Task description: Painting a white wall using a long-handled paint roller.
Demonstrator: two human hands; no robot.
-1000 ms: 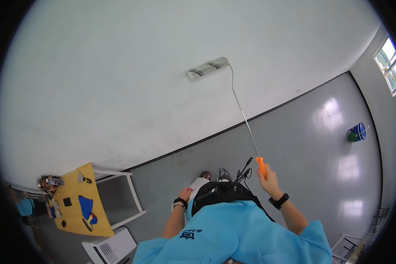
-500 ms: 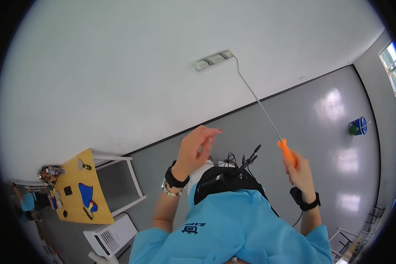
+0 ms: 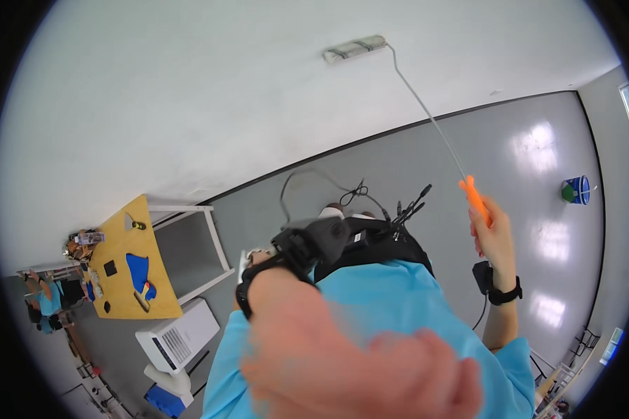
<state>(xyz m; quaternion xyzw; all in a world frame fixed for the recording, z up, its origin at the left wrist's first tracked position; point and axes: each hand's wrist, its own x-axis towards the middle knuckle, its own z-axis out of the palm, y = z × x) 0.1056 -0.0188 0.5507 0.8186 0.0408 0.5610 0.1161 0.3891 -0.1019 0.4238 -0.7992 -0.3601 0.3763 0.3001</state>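
Note:
My right hand [image 3: 495, 234] is wrapped round the orange handle of a paint roller [image 3: 474, 199]. From there its long thin metal rod runs up and left to the roller sleeve [image 3: 355, 49], which is pale with dark bands. The sleeve lies against the white wall [image 3: 189, 91], or very close to it. Raised in front of my blue shirt, my left hand [image 3: 349, 363] is large and smeared by motion, its fingers seemingly bent. No held thing shows in it. A black device on a strap [image 3: 307, 244] sits at the left wrist.
A yellow-topped table [image 3: 126, 244] at left carries a blue cloth and small tools. Beside it stands a white portable air unit [image 3: 178, 335]. Cables [image 3: 405, 213] hang at my waist. A blue paint bucket [image 3: 576, 190] stands on the grey floor at right. Another person [image 3: 49, 297] is far left.
The roller has gone up the wall and slightly right, and my right hand has risen with it. My left hand has swung from near the wall toward me, close to the camera.

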